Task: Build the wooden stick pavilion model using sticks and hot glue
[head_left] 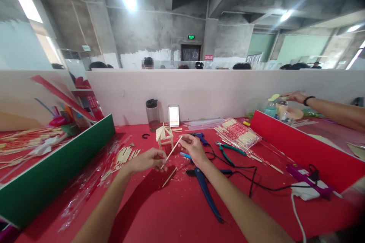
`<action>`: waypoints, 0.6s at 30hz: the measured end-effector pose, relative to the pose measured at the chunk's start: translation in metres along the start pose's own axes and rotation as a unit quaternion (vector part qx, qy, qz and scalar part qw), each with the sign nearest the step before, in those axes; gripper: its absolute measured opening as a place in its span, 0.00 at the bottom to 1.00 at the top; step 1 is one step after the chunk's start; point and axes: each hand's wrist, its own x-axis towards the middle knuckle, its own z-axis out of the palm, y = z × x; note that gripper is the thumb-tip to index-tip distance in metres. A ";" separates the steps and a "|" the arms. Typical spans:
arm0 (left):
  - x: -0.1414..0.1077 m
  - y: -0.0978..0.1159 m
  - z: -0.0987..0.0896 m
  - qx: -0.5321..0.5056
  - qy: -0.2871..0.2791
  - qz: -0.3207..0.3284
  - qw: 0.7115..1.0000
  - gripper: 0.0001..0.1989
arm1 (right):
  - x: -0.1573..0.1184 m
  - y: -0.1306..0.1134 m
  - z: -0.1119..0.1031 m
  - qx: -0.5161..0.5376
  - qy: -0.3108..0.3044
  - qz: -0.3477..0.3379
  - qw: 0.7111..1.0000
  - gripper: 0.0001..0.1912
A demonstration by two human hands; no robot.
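Head view: and here is the model, a little house of sticks upright on the red table, just beyond the hands; in front of it a slim stick slants up from left to right; the left hand has thumb and fingers nearly closed about its lower end, the fingers curled; the right hand pinches the upper end between thumb and forefinger, nothing else visible in its grasp; just behind the model stand the bottle, to the left, and the lit phone, to the right; left of the model lies a black ring, and nearer the wearer on that side a pile of short sticks; a loose piece rests in front of the model, crumbs scattered about; over to its right come the glue gun, the green-handled cutters and the wrapped bundles; nearer, front right of the model, blue pliers lie partly under the right forearm; far right of the model, past the red board, a co-worker's hand reaches over some bottles.
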 end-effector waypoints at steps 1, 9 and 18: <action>0.001 -0.001 0.002 -0.005 -0.002 -0.005 1.000 0.13 | -0.001 0.000 0.001 -0.005 -0.002 0.004 1.000 0.16; 0.011 0.007 0.023 -0.026 0.000 0.024 0.999 0.15 | -0.005 -0.004 0.009 -0.042 -0.020 -0.021 0.999 0.15; 0.022 0.003 0.029 -0.040 0.085 0.061 0.994 0.18 | -0.007 0.003 0.009 -0.114 -0.042 -0.077 0.990 0.16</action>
